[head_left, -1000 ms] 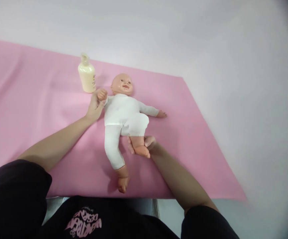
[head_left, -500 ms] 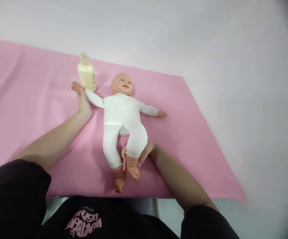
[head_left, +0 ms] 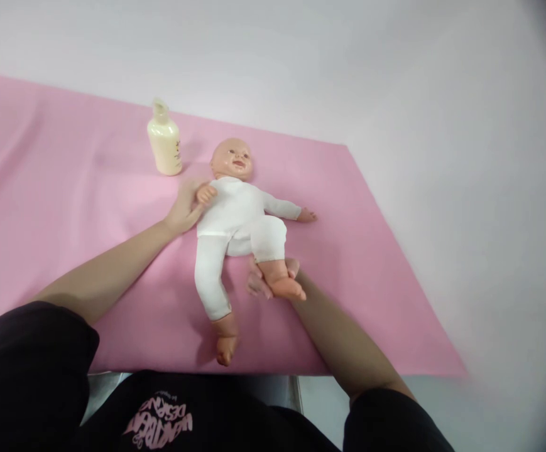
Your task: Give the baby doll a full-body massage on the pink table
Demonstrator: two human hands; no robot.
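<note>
A baby doll in a white suit lies face up on a pink sheet, its bald head toward the far side. My left hand holds the doll's arm on the left, folded in so that the doll's fist rests at its chest. Beneath the other lower leg, my right hand grips the ankle and holds that leg raised with the knee bent. The doll's bare foot points to the right. Its other leg lies stretched toward me, and its far arm is spread out to the right.
A pale yellow pump bottle stands upright on the sheet, left of the doll's head. Behind the sheet rises a white surface. The sheet's near edge runs just in front of my black shirt.
My left hand has brought the doll's outstretched arm inward to its chest, away from the bottle. My right hand has raised the doll's leg and bent it up to the right.
</note>
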